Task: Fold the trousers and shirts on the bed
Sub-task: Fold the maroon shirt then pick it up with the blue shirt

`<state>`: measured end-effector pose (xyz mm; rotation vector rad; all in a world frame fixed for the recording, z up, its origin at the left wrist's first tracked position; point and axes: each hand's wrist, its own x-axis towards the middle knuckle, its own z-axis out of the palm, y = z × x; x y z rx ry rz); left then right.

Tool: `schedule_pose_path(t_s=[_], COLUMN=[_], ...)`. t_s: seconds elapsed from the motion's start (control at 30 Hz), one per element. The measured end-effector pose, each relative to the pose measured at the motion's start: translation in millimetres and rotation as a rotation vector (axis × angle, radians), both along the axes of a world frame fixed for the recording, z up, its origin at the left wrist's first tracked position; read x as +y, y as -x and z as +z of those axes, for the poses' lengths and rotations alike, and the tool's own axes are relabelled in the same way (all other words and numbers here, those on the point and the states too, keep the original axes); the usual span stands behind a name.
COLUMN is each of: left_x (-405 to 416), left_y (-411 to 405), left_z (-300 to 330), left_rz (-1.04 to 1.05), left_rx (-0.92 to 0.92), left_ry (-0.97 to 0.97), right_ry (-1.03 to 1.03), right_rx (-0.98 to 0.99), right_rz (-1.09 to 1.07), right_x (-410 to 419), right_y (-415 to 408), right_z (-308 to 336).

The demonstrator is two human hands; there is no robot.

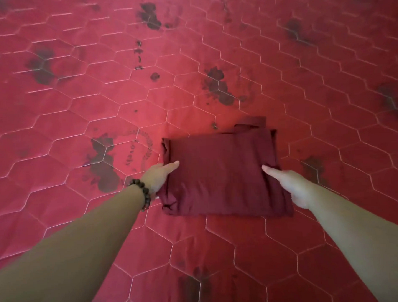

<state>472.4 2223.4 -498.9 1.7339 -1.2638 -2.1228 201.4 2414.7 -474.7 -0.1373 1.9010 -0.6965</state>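
Both hands reach forward over a bed: the left hand, a dark beaded bracelet on its wrist, lies with its thumb stretched flat on top of a folded maroon garment at the cloth's left edge, while its other fingers are hidden at or under that edge, so whether they grip cannot be told. At the opposite side, the right hand rests on the garment's right edge with fingers straight and pressed on the fabric, curled round nothing. Between the 2 hands, the garment sits as a neat, roughly rectangular packet of several layers, smooth on top, with stacked folds showing along its left and right sides and a small flap jutting out at the far edge. It lies flat on the red quilted bedspread, stitched in pale hexagons and marked with dark blotches, near the middle of the view. Whether the piece is a shirt or trousers cannot be told from here.
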Motion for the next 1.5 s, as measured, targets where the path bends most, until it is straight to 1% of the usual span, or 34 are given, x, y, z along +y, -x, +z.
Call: schedule_pose_path(t_s=[0.03,0.1,0.13,0.2,0.3,0.37,0.43,0.53,0.6,0.67,0.7,0.77,0.8,0.87,0.97,1.07,1.13,1.2,1.27,1.33,1.4,1.47,1.5], left_x=[2.5,8.6,11.7,22.7,37.4,39.7,39.1,33.1,27.6,24.7,24.9,26.8,26.0,17.1,-6.8,-25.1,-27.5,-24.1,-21.6,-24.5,-29.0,-30.3,-28.6], left_y=[-1.2,-3.7,-4.5,-6.6,-7.2,-5.8,-1.2,3.8,6.3,6.2,5.1,1.3,-0.6,0.4,12.5,29.6,37.3,41.3,42.8,42.2,42.9,44.3,44.9], left_z=[-3.8,-10.5,-11.9,-9.4,-10.2,-13.2,-13.1,-12.6,-9.8,-9.0,-10.0,-16.5,-18.6,-19.0,-13.5,-10.8,-9.9,-9.7,-8.3,-9.8,-13.5,-14.4,-13.9], left_rz=[-0.002,-0.021,-0.018,-0.042,-0.165,-0.21,-0.219,-0.157,-0.062,0.018,0.019,-0.022,-0.029,0.0,0.02,-0.029,-0.043,0.022,0.135,0.197,0.181,0.098,0.048], left_rx=[-0.08,-0.195,-0.247,-0.314,-0.308,-0.289,-0.325,-0.332,-0.289,-0.286,-0.314,-0.409,-0.447,-0.465,-0.449,-0.385,-0.376,-0.357,-0.323,-0.32,-0.371,-0.547,-0.646], left_ry=[0.079,0.215,0.252,0.311,0.427,0.498,0.55,0.616,0.662,0.681,0.655,0.514,0.449,0.429,0.492,0.505,0.582,0.683,0.764,0.824,0.81,0.807,0.857], right_ry=[-0.019,-0.022,-0.003,0.066,0.105,0.134,0.163,0.227,0.291,0.335,0.322,0.181,0.104,0.07,0.169,0.247,0.251,0.285,0.365,0.419,0.372,0.227,0.171], right_rx=[0.036,0.232,0.295,0.345,0.325,0.3,0.318,0.444,0.589,0.723,0.744,0.7,0.654,0.616,0.636,0.545,0.542,0.668,0.792,0.872,0.89,0.897,0.968], right_rz=[-0.03,-0.021,-0.009,-0.038,-0.045,-0.054,-0.034,0.006,0.046,0.101,0.127,0.171,0.154,0.05,-0.055,-0.072,-0.039,0.031,0.028,0.018,0.024,0.014,0.035], right_x=[-0.4,0.9,1.9,3.2,1.7,0.1,-1.0,-4.7,-9.7,-14.2,-14.4,-10.7,-8.1,-7.8,-22.1,-42.7,-53.2,-56.8,-58.6,-64.2,-72.2,-76.4,-75.5], right_y=[-3.5,-8.0,-11.3,-12.8,-13.5,-15.7,-17.7,-20.8,-22.8,-26.4,-26.9,-26.2,-25.1,-18.1,-2.5,12.0,15.9,13.9,9.5,9.2,12.8,15.5,15.7], right_z=[-3.7,-13.1,-14.3,-15.9,-21.0,-24.1,-26.8,-25.3,-21.6,-19.9,-23.2,-33.0,-36.3,-37.4,-33.5,-31.3,-31.0,-29.5,-24.1,-18.5,-19.3,-21.3,-22.4])
